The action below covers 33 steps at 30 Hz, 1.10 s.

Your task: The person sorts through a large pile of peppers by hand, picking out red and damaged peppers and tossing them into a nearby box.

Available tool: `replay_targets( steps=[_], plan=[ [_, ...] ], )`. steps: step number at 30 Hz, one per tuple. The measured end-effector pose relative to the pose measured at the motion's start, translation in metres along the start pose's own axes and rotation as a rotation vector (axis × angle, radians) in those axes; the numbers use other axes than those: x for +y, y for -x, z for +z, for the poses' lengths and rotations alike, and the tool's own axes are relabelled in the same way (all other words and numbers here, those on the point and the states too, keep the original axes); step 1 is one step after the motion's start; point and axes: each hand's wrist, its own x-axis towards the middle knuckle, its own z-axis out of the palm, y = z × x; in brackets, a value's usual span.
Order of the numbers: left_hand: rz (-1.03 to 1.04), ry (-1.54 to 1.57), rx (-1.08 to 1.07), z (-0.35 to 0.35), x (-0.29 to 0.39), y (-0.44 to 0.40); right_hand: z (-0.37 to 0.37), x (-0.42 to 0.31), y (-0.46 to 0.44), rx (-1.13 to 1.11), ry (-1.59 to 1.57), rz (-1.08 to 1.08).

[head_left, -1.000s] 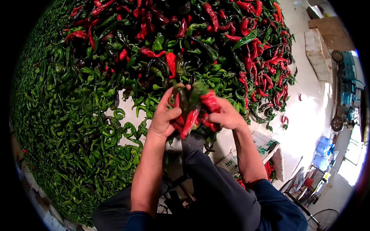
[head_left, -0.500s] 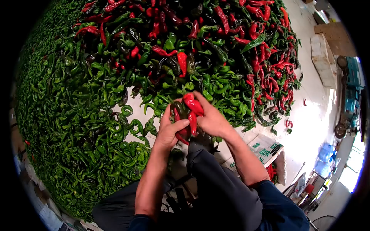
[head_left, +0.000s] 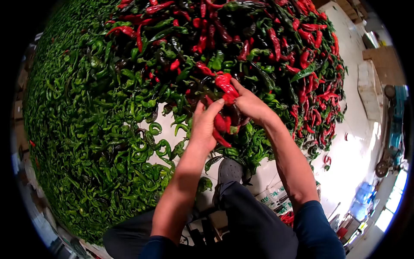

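Note:
Both hands are together over the near side of a big heap of peppers. My left hand (head_left: 206, 124) is closed around several red chili peppers (head_left: 221, 124), its thumb lying across them. My right hand (head_left: 252, 105) grips a bright red chili pepper (head_left: 225, 83) at the top of the bunch, with the palm side and some fingers hidden. Darker peppers show between the two hands. Right behind them lie mixed red, dark and green peppers (head_left: 217, 60), and below them green peppers (head_left: 257, 146).
Green peppers (head_left: 95, 142) spread widely on the left; red ones (head_left: 310, 82) lie along the right edge. A white box with green print (head_left: 276, 196), holding red peppers (head_left: 287, 218), stands by my right leg. My shoe (head_left: 230, 171) is on the pale floor (head_left: 353, 146).
Both hands have moved forward, away from my body and over the heap, with the red peppers in them. The view has shifted, and my shoe now shows.

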Motion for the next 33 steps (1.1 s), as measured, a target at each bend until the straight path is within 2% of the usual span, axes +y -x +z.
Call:
replay_targets(
  steps=[1,3,9,14,16,19,20,21,23,27,29,33],
  plan=[
    [-0.01,-0.038,0.016,0.003,-0.001,0.003,-0.008,-0.005,0.004,-0.07,-0.015,0.194],
    [0.051,-0.024,0.022,0.007,-0.004,0.002,-0.01,-0.004,-0.002,-0.088,0.039,0.157],
    [0.029,0.044,0.046,0.007,0.009,-0.016,-0.005,-0.032,-0.019,-0.043,0.11,0.299],
    [0.055,0.037,-0.015,0.006,0.021,-0.03,-0.004,-0.039,-0.033,-0.055,0.227,0.241],
    [0.095,0.014,-0.067,0.003,0.023,-0.036,-0.001,-0.035,-0.028,-0.029,0.266,0.009],
    [-0.009,-0.018,-0.042,-0.011,0.023,-0.048,0.006,-0.037,-0.022,-0.063,0.258,0.024],
    [-0.001,-0.013,-0.151,-0.016,0.027,-0.054,0.006,-0.037,-0.024,-0.113,0.247,0.0],
    [-0.111,0.028,-0.216,-0.02,0.035,-0.057,0.006,-0.039,-0.026,-0.162,0.235,-0.024],
    [-0.123,0.024,-0.225,-0.02,0.041,-0.06,0.001,-0.044,-0.037,-0.243,0.244,0.052],
    [-0.303,0.106,-0.292,-0.031,0.05,-0.071,-0.001,-0.058,-0.055,-0.314,0.323,0.182],
    [-0.355,0.125,-0.294,-0.031,0.055,-0.07,-0.001,-0.06,-0.062,-0.321,0.353,0.166],
    [-0.265,0.183,-0.306,-0.044,0.034,-0.063,0.002,-0.058,-0.056,-0.42,0.429,0.136]
  ],
)
